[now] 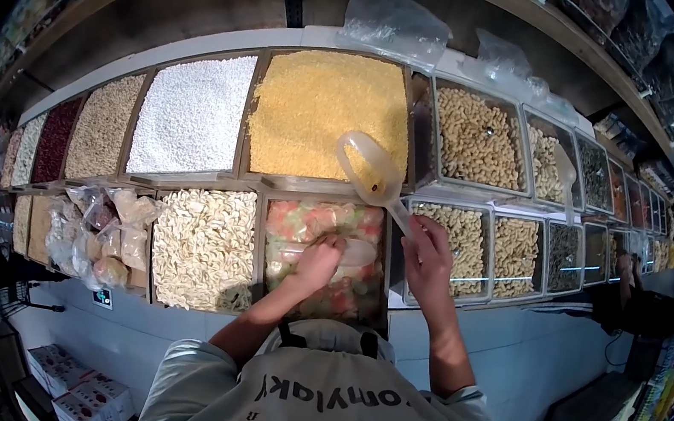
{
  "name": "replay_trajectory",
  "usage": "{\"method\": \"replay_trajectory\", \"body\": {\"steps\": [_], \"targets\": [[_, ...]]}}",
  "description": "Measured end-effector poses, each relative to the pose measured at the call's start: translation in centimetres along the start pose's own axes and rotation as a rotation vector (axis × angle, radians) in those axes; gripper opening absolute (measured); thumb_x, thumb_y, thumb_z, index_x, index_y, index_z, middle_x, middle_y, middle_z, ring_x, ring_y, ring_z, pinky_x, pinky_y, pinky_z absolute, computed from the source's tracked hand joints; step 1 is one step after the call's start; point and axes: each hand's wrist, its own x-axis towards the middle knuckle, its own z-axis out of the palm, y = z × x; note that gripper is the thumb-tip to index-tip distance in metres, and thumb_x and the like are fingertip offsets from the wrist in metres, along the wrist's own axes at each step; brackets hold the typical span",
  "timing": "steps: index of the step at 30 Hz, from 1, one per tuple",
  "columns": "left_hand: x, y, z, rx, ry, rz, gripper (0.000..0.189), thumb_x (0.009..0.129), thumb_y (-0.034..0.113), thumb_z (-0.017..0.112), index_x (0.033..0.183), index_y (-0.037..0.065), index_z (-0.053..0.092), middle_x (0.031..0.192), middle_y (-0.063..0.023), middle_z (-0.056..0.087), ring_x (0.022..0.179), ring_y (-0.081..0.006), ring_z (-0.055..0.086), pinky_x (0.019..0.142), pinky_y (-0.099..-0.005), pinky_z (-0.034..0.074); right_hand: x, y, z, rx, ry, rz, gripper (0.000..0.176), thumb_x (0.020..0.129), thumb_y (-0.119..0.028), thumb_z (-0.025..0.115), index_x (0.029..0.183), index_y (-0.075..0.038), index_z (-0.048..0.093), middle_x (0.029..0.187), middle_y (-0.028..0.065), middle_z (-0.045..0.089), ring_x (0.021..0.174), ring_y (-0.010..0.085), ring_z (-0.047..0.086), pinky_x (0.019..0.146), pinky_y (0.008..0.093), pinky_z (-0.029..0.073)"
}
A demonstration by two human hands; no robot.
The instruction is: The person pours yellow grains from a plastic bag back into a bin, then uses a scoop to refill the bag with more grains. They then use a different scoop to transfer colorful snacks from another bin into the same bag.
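My right hand [430,262] is closed around the handle of a translucent plastic scoop [392,194]. Its bowl is over the near right corner of a bin of yellow grain [325,110], with some yellow grain and one small dark red piece in it. My left hand [317,265] is closed over the middle of a second translucent scoop [359,254], low above a bin of pink, green and white wrapped pieces [342,295]. The fingers partly hide this scoop.
Left are bins of white grains [194,108], pale flat pieces [205,245] and bagged goods [123,232]. Lidded clear boxes of peanuts [481,136] run right, another scoop [565,169] on one. Plastic bags [393,25] lie behind. Another person [656,298] stands far right.
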Motion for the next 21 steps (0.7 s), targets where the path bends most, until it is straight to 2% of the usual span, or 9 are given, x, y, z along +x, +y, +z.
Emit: {"method": "replay_trajectory", "body": {"steps": [1,2,4,5,7,15,17,21], "targets": [[0.1,1.0,-1.1,-0.061,-0.045,-0.108,0.013,0.085,0.003,0.063,0.098,0.000,0.063,0.099,-0.0165,0.064,0.099,-0.0372,0.064,0.083,-0.0466,0.053,-0.1,0.0,-0.1,-0.014,-0.001,-0.012,0.036,0.084,0.011,0.070,0.119,0.004,0.067,0.121,0.0172,0.061,0.095,0.0300,0.067,0.074,0.0337,0.056],[0.4,2.0,-2.5,-0.062,-0.043,-0.105,0.013,0.085,0.003,0.063,0.098,0.000,0.063,0.099,-0.0165,0.064,0.099,-0.0372,0.064,0.083,-0.0466,0.053,0.0,0.1,-0.1,-0.027,0.000,-0.021,0.035,0.084,0.010,0.070,0.119,0.004,0.067,0.121,0.0171,0.061,0.095,0.0301,0.067,0.074,0.0337,0.056],[1.0,4.0,-6.0,-0.229,0.426,0.074,0.010,0.086,0.006,0.065,0.095,0.002,0.065,0.095,-0.0135,0.063,0.091,-0.0352,0.062,0.077,-0.0444,0.051,-0.2,0.1,-0.2,-0.030,-0.018,-0.013,0.036,0.084,0.010,0.070,0.119,0.003,0.067,0.120,0.0168,0.062,0.094,0.0297,0.066,0.073,0.0337,0.056],[1.4,5.1,-8.1,-0.228,0.423,0.070,0.010,0.086,0.006,0.065,0.095,0.002,0.065,0.095,-0.0135,0.063,0.091,-0.0352,0.062,0.077,-0.0444,0.051,-0.4,0.0,-0.2,-0.029,-0.039,-0.008,0.036,0.083,0.010,0.070,0.118,0.003,0.067,0.119,0.0165,0.062,0.093,0.0294,0.066,0.073,0.0336,0.056],[2.9,6.5,-11.6,-0.107,0.549,0.113,0.013,0.084,0.008,0.072,0.095,0.002,0.068,0.089,-0.0136,0.063,0.084,-0.0335,0.061,0.075,-0.0422,0.050,-0.6,-0.3,0.0,-0.042,-0.057,-0.040,0.037,0.083,0.010,0.070,0.118,0.002,0.068,0.118,0.0160,0.063,0.091,0.0290,0.066,0.073,0.0338,0.055],[6.2,6.0,-12.3,0.147,0.327,0.074,0.008,0.080,0.011,0.071,0.082,0.004,0.074,0.088,-0.0129,0.067,0.092,-0.0315,0.062,0.081,-0.0441,0.047,-0.9,-1.2,0.4,-0.060,-0.123,-0.095,0.037,0.080,0.010,0.069,0.116,0.001,0.069,0.116,0.0146,0.065,0.085,0.0284,0.067,0.073,0.0354,0.056],[6.3,6.1,-12.2,0.161,0.300,0.058,0.009,0.079,0.012,0.070,0.080,0.005,0.075,0.089,-0.0132,0.068,0.093,-0.0316,0.062,0.082,-0.0442,0.047,-1.0,-1.3,0.4,-0.043,-0.151,-0.109,0.046,0.073,0.010,0.067,0.118,0.002,0.068,0.117,0.0161,0.064,0.093,0.0310,0.066,0.078,0.0374,0.057],[6.8,6.1,-12.1,0.227,0.221,-0.009,0.012,0.078,0.014,0.068,0.080,0.005,0.076,0.093,-0.0150,0.071,0.098,-0.0327,0.065,0.087,-0.0438,0.048,-1.2,-1.3,0.5,-0.092,-0.176,-0.134,0.049,0.070,0.009,0.068,0.118,0.002,0.067,0.117,0.0157,0.064,0.092,0.0302,0.066,0.077,0.0378,0.056]]}}
